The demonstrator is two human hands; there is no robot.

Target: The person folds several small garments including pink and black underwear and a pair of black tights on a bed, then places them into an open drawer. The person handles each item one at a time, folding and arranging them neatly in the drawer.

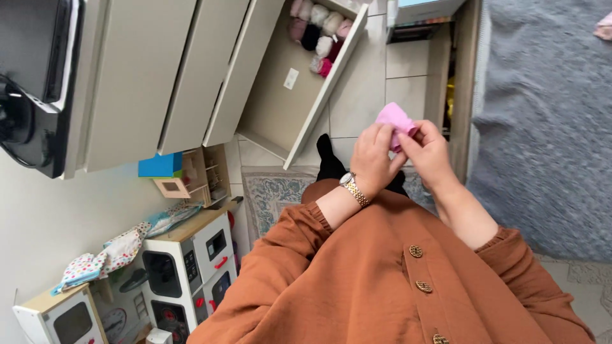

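Observation:
Both my hands meet in front of me over a small pink piece of folded cloth (pixel 395 120), perhaps a sock. My left hand (pixel 373 156), with a gold watch on its wrist, pinches the cloth's lower left side. My right hand (pixel 426 151) grips its right side with the fingertips. The cloth sticks out above my fingers. My rust-orange sleeves and buttoned dress fill the lower part of the view.
An open beige drawer (pixel 331 83) of a chest holds several rolled socks (pixel 319 32) in pink, white and black. A patterned rug (pixel 274 191) lies on the tiled floor. A toy kitchen (pixel 185 267) stands lower left. A grey blanket (pixel 542 114) covers the right.

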